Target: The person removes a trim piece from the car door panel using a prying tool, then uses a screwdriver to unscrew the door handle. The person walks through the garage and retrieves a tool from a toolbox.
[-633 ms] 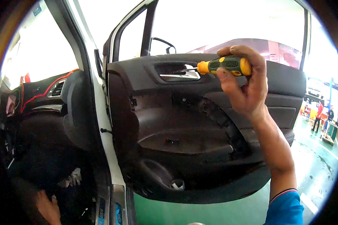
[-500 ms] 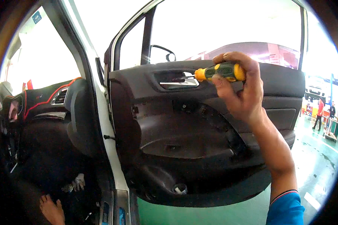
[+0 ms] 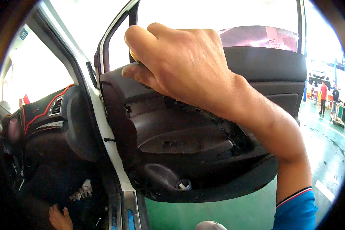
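My right hand (image 3: 180,61) reaches across the upper part of the black door panel (image 3: 180,132) with its fingers closed around a screwdriver. Only a yellow sliver of the screwdriver's handle (image 3: 133,57) shows between thumb and fingers; its shaft and tip are hidden. The inner door handle, seen a moment ago, is now covered by this hand and wrist. At the lower left, my left hand (image 3: 60,218) rests low in the dark footwell area, its fingers stretched and apart, holding nothing. Near it lies a pair of soiled pale work gloves (image 3: 82,190).
The dashboard (image 3: 46,111) with red trim stands at left, beside the white door frame (image 3: 113,153). A small pocket in the panel holds a white object (image 3: 183,185). Two people (image 3: 329,96) stand by a cart (image 3: 338,113) far right. A pale rounded thing (image 3: 211,225) shows at bottom.
My right hand has moved left and closer to the view, turning so its back faces me and hides most of the screwdriver. The view has shifted slightly. My left hand stays low.
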`<move>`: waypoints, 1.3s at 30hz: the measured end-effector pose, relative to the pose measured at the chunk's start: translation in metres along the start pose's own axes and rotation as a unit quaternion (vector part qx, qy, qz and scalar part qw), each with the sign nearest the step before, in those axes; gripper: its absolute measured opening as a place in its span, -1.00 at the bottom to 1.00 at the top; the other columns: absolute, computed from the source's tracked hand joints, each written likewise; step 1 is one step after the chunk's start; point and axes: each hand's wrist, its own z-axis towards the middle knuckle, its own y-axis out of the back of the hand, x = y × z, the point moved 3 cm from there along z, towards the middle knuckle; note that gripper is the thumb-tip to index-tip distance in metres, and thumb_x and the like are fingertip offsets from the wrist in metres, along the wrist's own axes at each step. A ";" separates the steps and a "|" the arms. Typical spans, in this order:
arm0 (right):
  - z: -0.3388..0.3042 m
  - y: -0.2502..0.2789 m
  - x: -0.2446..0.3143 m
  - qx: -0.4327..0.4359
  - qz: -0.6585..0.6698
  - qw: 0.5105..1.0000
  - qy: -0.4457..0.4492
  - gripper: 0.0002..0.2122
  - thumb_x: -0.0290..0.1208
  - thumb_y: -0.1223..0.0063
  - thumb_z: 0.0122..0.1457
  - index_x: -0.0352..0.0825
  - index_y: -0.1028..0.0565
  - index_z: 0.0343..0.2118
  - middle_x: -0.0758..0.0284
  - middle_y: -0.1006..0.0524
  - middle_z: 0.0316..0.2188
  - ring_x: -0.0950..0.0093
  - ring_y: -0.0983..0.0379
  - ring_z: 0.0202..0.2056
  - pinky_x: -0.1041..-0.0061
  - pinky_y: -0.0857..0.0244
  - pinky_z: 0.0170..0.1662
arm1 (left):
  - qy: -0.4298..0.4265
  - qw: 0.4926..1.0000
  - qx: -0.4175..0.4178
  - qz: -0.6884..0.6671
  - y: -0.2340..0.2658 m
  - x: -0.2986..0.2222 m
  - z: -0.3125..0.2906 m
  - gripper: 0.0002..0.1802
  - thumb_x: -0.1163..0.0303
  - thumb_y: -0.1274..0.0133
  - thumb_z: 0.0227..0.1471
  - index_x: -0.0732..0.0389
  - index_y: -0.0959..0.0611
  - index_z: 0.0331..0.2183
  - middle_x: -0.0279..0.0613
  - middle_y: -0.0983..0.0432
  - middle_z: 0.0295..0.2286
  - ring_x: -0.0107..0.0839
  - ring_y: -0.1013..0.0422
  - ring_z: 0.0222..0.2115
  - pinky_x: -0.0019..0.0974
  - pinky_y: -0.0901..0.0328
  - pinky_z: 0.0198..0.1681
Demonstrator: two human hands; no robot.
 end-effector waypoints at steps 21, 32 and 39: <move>0.023 -0.007 0.034 0.165 -0.055 0.979 0.108 -0.88 -0.45 -0.02 0.11 -0.39 -0.52 -0.37 0.11 -0.56 -0.40 0.19 -0.57 -0.39 0.27 -0.48 -0.34 | -0.035 0.999 -0.028 -0.015 -0.014 -0.002 0.003 -0.50 -0.07 0.02 0.16 0.11 -0.63 -0.08 -0.13 -0.55 -0.18 -0.15 -0.47 -0.20 -0.04 -0.37 -0.14; 0.033 0.018 0.019 0.181 0.040 0.976 0.115 -0.75 -0.40 -0.10 0.03 -0.41 -0.47 -0.24 0.15 -0.56 -0.37 0.21 -0.56 -0.31 0.25 -0.47 -0.30 | -0.028 1.000 0.008 0.010 0.016 -0.007 -0.002 -0.52 -0.01 0.00 0.15 0.15 -0.61 -0.07 -0.10 -0.54 -0.19 -0.13 -0.46 -0.17 -0.05 -0.37 -0.13; 0.019 0.006 -0.011 0.053 0.134 0.989 0.020 -0.77 -0.46 -0.03 0.03 -0.39 -0.32 -0.26 0.16 -0.50 -0.51 0.12 -0.51 -0.49 0.17 -0.37 -0.46 | -0.015 1.000 0.009 0.004 0.018 0.003 -0.001 -0.54 0.02 0.01 0.17 0.17 -0.60 -0.08 -0.13 -0.53 -0.16 -0.12 -0.44 -0.13 -0.02 -0.34 -0.07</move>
